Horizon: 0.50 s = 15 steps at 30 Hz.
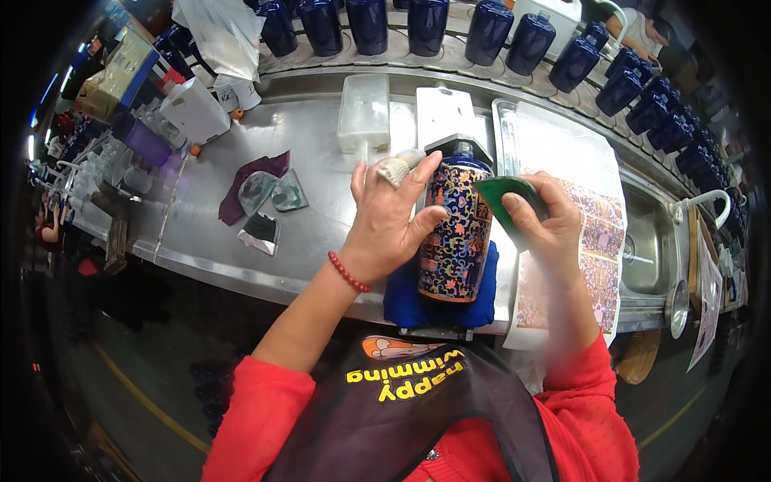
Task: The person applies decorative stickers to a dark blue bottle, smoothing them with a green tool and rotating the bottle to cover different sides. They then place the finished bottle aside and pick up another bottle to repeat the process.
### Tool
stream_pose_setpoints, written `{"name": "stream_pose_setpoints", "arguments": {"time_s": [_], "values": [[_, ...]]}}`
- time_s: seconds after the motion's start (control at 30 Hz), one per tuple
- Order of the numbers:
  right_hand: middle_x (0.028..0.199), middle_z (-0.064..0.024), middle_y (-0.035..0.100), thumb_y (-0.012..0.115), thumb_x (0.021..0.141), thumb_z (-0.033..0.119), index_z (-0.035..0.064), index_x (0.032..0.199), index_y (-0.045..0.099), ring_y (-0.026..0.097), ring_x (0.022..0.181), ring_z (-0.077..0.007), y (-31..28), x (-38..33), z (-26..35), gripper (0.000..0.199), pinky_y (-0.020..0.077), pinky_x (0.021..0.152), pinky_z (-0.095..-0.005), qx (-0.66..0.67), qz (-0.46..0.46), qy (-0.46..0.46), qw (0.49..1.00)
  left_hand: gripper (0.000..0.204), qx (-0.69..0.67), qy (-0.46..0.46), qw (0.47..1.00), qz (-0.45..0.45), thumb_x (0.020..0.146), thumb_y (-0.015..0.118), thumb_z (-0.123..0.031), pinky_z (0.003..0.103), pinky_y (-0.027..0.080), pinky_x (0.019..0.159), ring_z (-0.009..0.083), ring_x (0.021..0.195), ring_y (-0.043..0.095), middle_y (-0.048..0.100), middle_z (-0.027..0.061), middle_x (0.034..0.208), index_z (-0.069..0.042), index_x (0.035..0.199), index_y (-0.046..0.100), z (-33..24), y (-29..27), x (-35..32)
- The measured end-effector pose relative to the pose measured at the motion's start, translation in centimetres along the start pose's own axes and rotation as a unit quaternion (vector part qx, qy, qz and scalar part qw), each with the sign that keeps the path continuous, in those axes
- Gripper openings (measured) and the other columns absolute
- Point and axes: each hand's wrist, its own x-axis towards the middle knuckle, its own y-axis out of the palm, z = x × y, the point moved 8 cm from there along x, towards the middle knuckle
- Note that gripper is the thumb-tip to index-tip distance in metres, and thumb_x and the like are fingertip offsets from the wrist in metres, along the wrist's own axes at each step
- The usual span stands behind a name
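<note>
A dark blue bottle (pixel 455 233) with a colourful floral decal lies tilted in front of me, neck pointing away, on a folded blue cloth (pixel 401 296). My left hand (pixel 384 213) steadies its left side, index finger at the shoulder and thumb on the decal. A pale, bristly brush-like thing (pixel 399 167) is tucked between that hand's fingers; its handle is hidden. In my right hand (pixel 550 221) is a green flat scraper (pixel 507 201), pinched by thumb and fingers, its edge at the bottle's upper right side. A dark angled rest (pixel 475 148) stands behind the neck.
Printed decal sheets (pixel 598 233) lie right of the bottle, beside a sink (pixel 646 249) with a tap. Left are dark cloth scraps (pixel 255 189); behind stands a clear rectangular container (pixel 364 116). Several blue bottles (pixel 428 26) line a far conveyor, where another person (pixel 642 34) sits.
</note>
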Motion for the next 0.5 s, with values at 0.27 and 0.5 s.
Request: {"name": "stream_pose_setpoints", "arguments": {"time_s": [0.27,0.5], "values": [[0.087,-0.0045,0.064,0.074,0.090,0.010,-0.0018,0.103,0.070,0.059,0.077,-0.0109,0.04,-0.15,-0.89,0.018,0.0468,0.069,-0.0245,0.009,-0.019,0.054,0.998,0.063,0.103,0.033,0.994,-0.034,0.102,0.046,-0.059,0.067,0.011,0.115,0.0312,0.131,0.042,0.062,0.0125,0.122,-0.012,0.141,0.059,-0.09,-0.09,-0.10],[0.092,0.0001,0.064,0.072,0.095,0.011,-0.0018,0.107,0.068,0.059,0.079,-0.0061,0.26,-0.32,-1.28,0.018,0.0467,0.069,-0.0202,0.019,-0.005,0.077,0.997,0.070,0.125,0.042,0.991,-0.036,0.101,0.044,-0.064,0.063,0.011,0.117,0.0353,0.128,0.046,0.064,0.0130,0.121,-0.010,0.142,0.059,-0.57,0.08,0.03]]}}
